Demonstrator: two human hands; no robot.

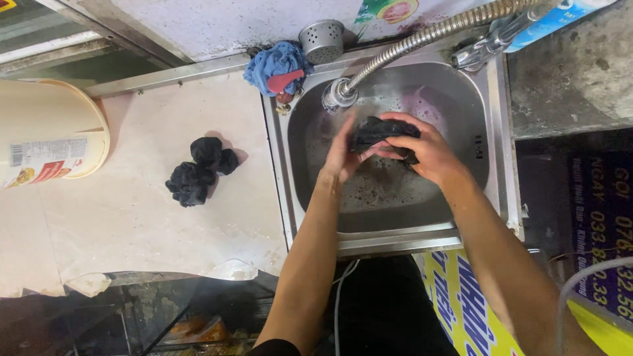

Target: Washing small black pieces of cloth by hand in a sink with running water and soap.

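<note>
bucket (49,135): cream, far left on the tabletop (132,224), printed label facing up.
black lumps (200,170): wet dark cloth pieces, bunched on the pale tabletop, well apart from both hands, left of the sink.
blue rag (275,64): crumpled at the sink's back-left corner, something red tucked in it.
strainer cup (322,40): perforated metal, just behind the rag.
sink (496,118): steel, sudsy water low in the basin; flexible hose (422,37) running from the upper right down to the back-left of the basin.
left hand (343,155): fingers spread and flat, palm pressed to the left end of the cloth.
cloth (377,131): black, soaked, held over the basin's middle between the two hands; long axis roughly left to right, tilted a little down toward the right.
right hand (427,148): curled over the cloth's right end, fingers clamped on it; possibly the firmer grip, though folds hide the thumb.
nearer hand: both touching, right covering more.
room: cramped washing corner, grimy wall behind, printed yellow sheeting below the sink front.
</note>
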